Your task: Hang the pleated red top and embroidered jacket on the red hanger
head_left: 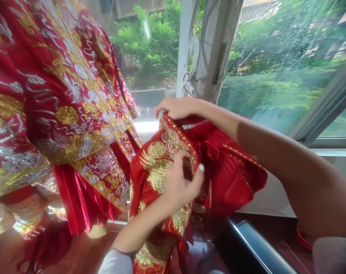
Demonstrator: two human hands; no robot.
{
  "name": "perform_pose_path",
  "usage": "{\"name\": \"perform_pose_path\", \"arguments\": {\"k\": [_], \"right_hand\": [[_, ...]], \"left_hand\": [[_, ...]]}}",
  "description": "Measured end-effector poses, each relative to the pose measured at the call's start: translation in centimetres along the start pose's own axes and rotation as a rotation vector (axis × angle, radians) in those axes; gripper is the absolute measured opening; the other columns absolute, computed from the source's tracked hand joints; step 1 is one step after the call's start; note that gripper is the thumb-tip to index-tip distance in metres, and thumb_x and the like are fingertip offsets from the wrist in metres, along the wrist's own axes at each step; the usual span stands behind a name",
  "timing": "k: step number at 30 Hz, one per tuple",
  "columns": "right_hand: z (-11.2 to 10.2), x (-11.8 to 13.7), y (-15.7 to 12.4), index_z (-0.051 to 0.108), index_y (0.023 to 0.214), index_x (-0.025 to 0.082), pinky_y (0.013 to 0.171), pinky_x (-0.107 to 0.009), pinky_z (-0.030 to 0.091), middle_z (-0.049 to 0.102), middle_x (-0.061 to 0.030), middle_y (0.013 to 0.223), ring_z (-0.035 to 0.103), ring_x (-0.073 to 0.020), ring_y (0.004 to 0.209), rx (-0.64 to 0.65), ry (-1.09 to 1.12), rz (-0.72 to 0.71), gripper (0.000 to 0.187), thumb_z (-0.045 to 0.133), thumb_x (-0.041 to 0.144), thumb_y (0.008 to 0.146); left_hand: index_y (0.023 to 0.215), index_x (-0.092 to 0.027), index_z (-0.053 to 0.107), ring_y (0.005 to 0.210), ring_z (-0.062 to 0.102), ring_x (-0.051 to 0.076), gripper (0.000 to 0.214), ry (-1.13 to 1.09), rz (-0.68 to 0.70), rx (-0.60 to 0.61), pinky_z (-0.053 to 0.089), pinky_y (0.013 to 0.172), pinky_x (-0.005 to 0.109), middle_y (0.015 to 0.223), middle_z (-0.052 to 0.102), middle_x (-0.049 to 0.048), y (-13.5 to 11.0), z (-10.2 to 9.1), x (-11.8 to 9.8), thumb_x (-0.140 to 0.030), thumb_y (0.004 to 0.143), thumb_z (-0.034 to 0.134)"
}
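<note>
I hold up a red garment (224,171) with gold embroidery in front of a window. My left hand (180,182) is closed, pinching the embroidered front panel near its middle. My right hand (177,107) grips the garment's top edge, fingers curled over the gold trim, with my forearm reaching across from the right. The cloth hangs down between my arms toward the floor.
A second red robe (61,99) with gold and silver embroidery hangs at the left, its pleated red skirt (75,201) below. Behind stands the window frame (190,45) with a latch; greenery shows outside. A dark reddish floor (75,251) and a dark ledge (255,243) lie below.
</note>
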State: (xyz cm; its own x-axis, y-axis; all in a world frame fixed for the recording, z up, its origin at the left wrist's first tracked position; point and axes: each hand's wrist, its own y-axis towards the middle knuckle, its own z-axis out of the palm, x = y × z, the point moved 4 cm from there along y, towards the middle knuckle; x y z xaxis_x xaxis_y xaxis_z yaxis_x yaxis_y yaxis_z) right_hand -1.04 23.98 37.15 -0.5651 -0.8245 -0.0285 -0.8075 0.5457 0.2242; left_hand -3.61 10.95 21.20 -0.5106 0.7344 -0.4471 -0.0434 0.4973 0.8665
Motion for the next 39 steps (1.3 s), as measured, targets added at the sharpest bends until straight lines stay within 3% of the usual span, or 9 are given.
{"name": "perform_pose_path", "arguments": {"k": [2, 4, 6, 10, 15, 22, 28, 34, 39], "right_hand": [[-0.1, -0.1, -0.6, 0.069, 0.105, 0.020, 0.072, -0.031, 0.040, 0.066, -0.0059, 0.106, 0.058, -0.0185, 0.088, -0.034, -0.022, 0.069, 0.045, 0.050, 0.005, 0.067], [-0.1, -0.1, -1.1, 0.068, 0.107, 0.020, 0.070, -0.031, 0.039, 0.065, -0.0061, 0.104, 0.058, -0.0191, 0.087, -0.072, -0.025, 0.117, 0.044, 0.051, 0.007, 0.069], [-0.1, -0.3, -1.4, 0.066, 0.108, 0.019, 0.069, -0.030, 0.039, 0.065, -0.0063, 0.099, 0.058, -0.0192, 0.085, -0.113, -0.028, 0.150, 0.042, 0.053, 0.010, 0.070], [-0.1, -0.6, -1.2, 0.064, 0.108, 0.017, 0.071, -0.030, 0.038, 0.063, -0.0081, 0.099, 0.057, -0.0206, 0.087, -0.195, -0.071, 0.160, 0.038, 0.057, 0.017, 0.071], [0.3, -0.5, -3.6, 0.060, 0.120, 0.020, 0.079, -0.033, 0.040, 0.063, -0.0068, 0.101, 0.056, -0.0220, 0.094, -0.258, -0.047, 0.062, 0.050, 0.060, 0.018, 0.071], [1.5, -5.8, -13.9, 0.066, 0.102, 0.017, 0.088, -0.038, 0.041, 0.067, -0.0102, 0.102, 0.058, -0.0248, 0.102, -0.940, -0.217, 0.472, 0.029, 0.042, 0.022, 0.088], [2.8, -8.0, -15.0, 0.068, 0.093, 0.018, 0.075, -0.039, 0.043, 0.068, -0.0116, 0.080, 0.062, -0.0265, 0.079, -0.792, -0.129, 0.708, 0.035, 0.035, 0.029, 0.092], [6.1, -5.7, -14.6, 0.065, 0.110, 0.021, 0.094, -0.046, 0.040, 0.066, -0.0123, 0.109, 0.057, -0.0273, 0.109, -0.978, -0.168, 0.491, 0.036, 0.035, 0.017, 0.090], [8.7, -4.0, -13.0, 0.064, 0.097, 0.022, 0.100, -0.044, 0.039, 0.068, -0.0096, 0.098, 0.060, -0.0242, 0.101, -0.931, -0.116, 0.365, 0.029, 0.036, 0.025, 0.094]], "left_hand": [[0.108, -0.025, 0.053, 0.061, 0.058, 0.014, 0.027, 0.062, 0.087, 0.011, 0.048, 0.059, 0.028, 0.073, 0.063, -0.0006, 1.6, -1.5, -2.6, -0.030, 0.083, 0.062], [0.111, -0.024, 0.056, 0.088, 0.063, 0.021, 0.036, 0.218, 0.104, -0.166, 0.050, 0.080, 0.037, 0.096, 0.067, 0.0068, 4.4, -3.5, -3.3, -0.033, 0.079, 0.067], [0.124, -0.020, 0.051, 0.113, 0.057, 0.030, 0.056, 0.277, 0.019, -0.201, 0.045, 0.094, 0.044, 0.116, 0.063, 0.0126, 7.7, -4.2, -1.9, -0.033, 0.074, 0.072], [0.134, -0.015, 0.045, 0.100, 0.062, 0.031, 0.072, 0.206, -0.108, 0.092, 0.047, 0.089, 0.045, 0.109, 0.065, 0.0136, 11.8, -2.8, 3.6, -0.020, 0.067, 0.072], [0.108, -0.018, 0.062, 0.089, 0.064, 0.023, 0.043, -0.014, -0.071, 0.167, 0.053, 0.084, 0.039, 0.098, 0.069, 0.0069, 12.1, -2.4, 6.7, -0.009, 0.066, 0.061], [0.092, -0.019, 0.067, 0.086, 0.065, 0.019, 0.029, -0.086, -0.131, 0.210, 0.052, 0.085, 0.038, 0.096, 0.072, 0.0072, 12.3, -1.9, 6.4, -0.011, 0.065, 0.059], [0.094, -0.020, 0.065, 0.086, 0.063, 0.022, 0.037, 0.037, -0.105, 0.180, 0.049, 0.084, 0.039, 0.098, 0.070, 0.0073, 14.0, -0.5, 6.5, -0.014, 0.058, 0.064], [0.103, -0.023, 0.065, 0.082, 0.063, 0.023, 0.045, 0.177, -0.050, 0.135, 0.047, 0.077, 0.037, 0.099, 0.071, 0.0064, 14.0, 0.1, 5.5, -0.012, 0.059, 0.064], [0.109, -0.024, 0.064, 0.088, 0.064, 0.025, 0.049, 0.268, -0.025, 0.123, 0.046, 0.078, 0.038, 0.105, 0.071, 0.0070, 13.3, 0.0, 4.7, -0.011, 0.063, 0.064]]}}
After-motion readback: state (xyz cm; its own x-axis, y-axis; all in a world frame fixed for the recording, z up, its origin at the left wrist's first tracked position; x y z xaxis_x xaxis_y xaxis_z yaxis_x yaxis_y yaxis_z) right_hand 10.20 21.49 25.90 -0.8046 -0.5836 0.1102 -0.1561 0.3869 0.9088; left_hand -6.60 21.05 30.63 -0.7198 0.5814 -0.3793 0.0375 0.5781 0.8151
